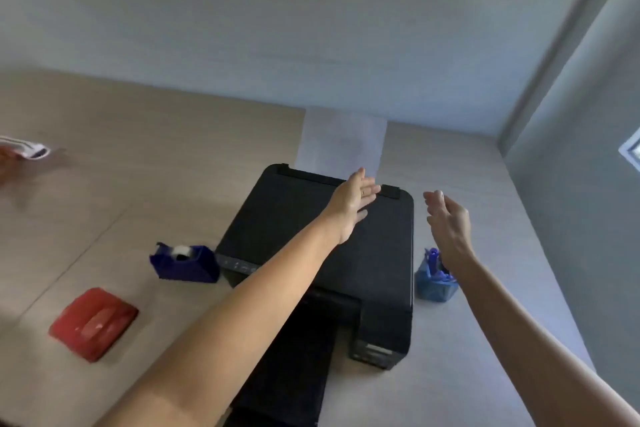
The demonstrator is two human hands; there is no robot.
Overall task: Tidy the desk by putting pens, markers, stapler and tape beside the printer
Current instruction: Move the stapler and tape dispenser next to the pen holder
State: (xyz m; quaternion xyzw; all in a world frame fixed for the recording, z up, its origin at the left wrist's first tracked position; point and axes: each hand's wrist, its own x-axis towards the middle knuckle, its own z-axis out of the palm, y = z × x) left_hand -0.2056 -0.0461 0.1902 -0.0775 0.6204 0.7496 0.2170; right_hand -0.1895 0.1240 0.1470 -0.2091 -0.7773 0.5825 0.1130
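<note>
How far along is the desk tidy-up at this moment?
Looks done: tape dispenser and blue pen holder flank the printer. In hand: nothing; left hand and right hand are open, empty. Left: red object, possibly the stapler, sits apart.

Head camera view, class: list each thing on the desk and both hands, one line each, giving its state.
Printer: lid closed, paper standing in the rear feed.
Tape dispenser: upright, left of the printer.
Red stapler: lying flat on the desk, untouched.
Blue pen holder: upright, right of the printer, with blue items inside.
Left hand: open, empty, over the printer.
Right hand: open, empty.
</note>
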